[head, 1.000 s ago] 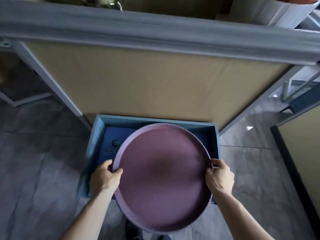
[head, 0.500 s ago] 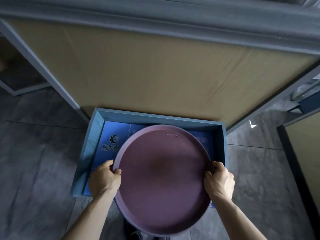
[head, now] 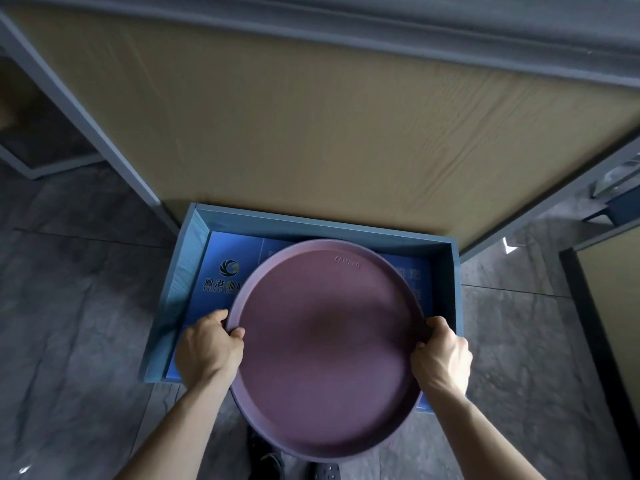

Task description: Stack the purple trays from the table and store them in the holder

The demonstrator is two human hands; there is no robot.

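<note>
A round purple tray (head: 329, 344) with a raised rim is held level in front of me, above a blue open-topped box, the holder (head: 187, 258), which sits on the floor. My left hand (head: 207, 348) grips the tray's left rim and my right hand (head: 441, 358) grips its right rim. The tray's thick edge at the bottom may hide more trays stacked under it; I cannot tell how many. The tray covers most of the holder's blue printed bottom, and its near edge juts out past the holder's front.
The holder stands against the base of a tan board panel (head: 311, 133) with a grey frame, under a grey table edge (head: 381, 32). Dark grey stone floor (head: 76, 323) surrounds it. Another tan panel (head: 616, 306) stands at right. My shoes (head: 273, 462) show below the tray.
The tray has come lower and closer to the holder, and my view has tilted down. Both hands keep the same grip on the rim.
</note>
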